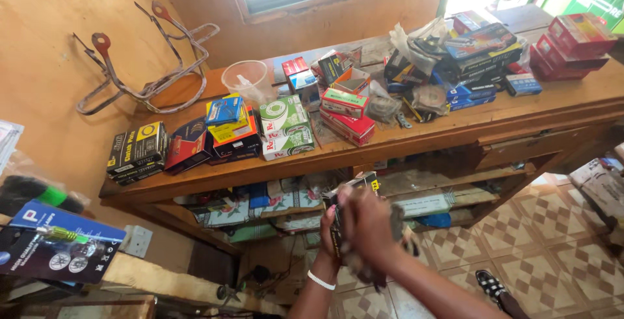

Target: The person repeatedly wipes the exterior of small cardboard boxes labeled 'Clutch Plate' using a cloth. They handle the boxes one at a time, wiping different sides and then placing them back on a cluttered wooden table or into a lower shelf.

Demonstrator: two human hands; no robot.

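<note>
Both hands meet low: left hand (331, 228) fingers pinching a small dark box (351, 192), right hand (370, 228) wrapped over it; I'd grip firmly below the worktop (416, 138).

A wooden counter (416, 138) carried stacked boxes (286, 127); a plastic cup (249, 80) stood at eleven o'clock, perhaps empty, near metal brackets (146, 65).

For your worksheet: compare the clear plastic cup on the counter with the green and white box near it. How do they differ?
The cup is clear and round; the box is opaque, flat-sided, green and white. The cup stands open at the top near the counter's back; the box is shut, nearer the front edge. The cup stands alone; the box seems stacked on a similar one. Both rest on the counter.
</note>
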